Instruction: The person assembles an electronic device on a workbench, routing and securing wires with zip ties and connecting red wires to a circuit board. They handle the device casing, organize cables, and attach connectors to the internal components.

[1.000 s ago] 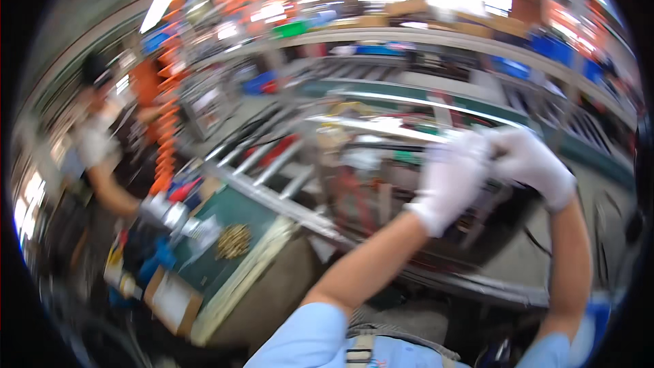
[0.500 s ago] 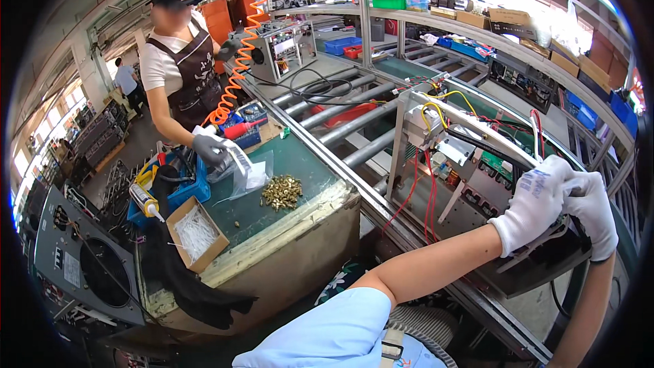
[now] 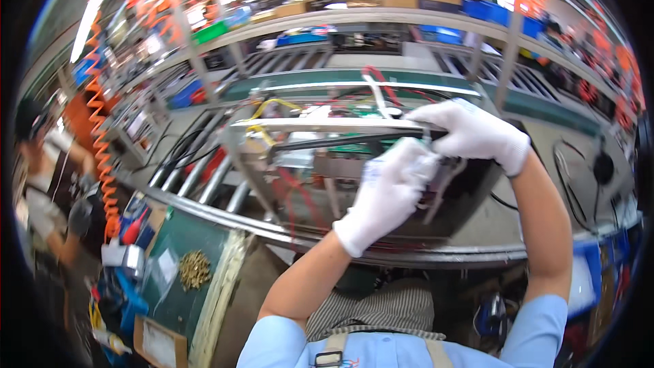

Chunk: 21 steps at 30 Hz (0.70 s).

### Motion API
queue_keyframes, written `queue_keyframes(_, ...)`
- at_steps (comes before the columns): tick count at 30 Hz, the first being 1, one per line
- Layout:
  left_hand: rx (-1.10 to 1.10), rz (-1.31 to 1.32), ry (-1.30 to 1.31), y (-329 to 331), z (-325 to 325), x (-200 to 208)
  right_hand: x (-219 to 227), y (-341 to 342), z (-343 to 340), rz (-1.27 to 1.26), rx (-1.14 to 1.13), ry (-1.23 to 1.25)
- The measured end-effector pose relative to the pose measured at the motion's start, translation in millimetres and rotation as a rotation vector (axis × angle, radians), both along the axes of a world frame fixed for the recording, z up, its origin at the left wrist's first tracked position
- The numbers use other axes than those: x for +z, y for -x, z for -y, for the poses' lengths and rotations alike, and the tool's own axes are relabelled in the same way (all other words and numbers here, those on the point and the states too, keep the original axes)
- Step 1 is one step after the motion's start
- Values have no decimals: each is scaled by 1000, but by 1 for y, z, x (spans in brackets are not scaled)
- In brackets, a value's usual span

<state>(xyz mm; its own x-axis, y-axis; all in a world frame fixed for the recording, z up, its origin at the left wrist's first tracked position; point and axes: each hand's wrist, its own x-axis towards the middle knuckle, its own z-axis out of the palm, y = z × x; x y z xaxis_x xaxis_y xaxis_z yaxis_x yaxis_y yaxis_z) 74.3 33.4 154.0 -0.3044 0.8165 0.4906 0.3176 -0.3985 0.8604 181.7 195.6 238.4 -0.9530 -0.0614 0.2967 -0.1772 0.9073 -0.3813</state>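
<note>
Cable [image 3: 334,141], black, lying just under the top bar [image 3: 313,124] of an open metal frame [image 3: 251,165] and running toward both hands. Bringing the left hand [image 3: 392,191] below the bar now, curling its gloved fingers in front of the frame. Reaching across with the right hand [image 3: 480,133], higher than the left, bending thumb and fingers to a narrow gap beside the cable's right end. Blurring and overlapping there, so leaving no way to tell a firm grip from a light touch in either hand. Swinging the view rightward since half a second ago, setting the frame nearer the middle and the co-worker [image 3: 63,187] at the left edge, no longer reaching over the green table [image 3: 208,235]. Showing yellow wire [image 3: 276,103] at the frame's left end as well. Probably changing from side-by-side hands to one above the other, working near the cable from two levels, and leaving the brass pieces [image 3: 195,270] on the green table alone, well apart from both hands.
</note>
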Motion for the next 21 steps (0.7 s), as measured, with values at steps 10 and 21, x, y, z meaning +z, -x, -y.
queue_keyframes(10, -149, -72, 210, 8, 51, -33, -28, -52, 80, -435, -85, -115)
queue_keyframes(21, -663, 53, 489, -13, 86, -38, -67, -72, 108, 19, 5, 538)
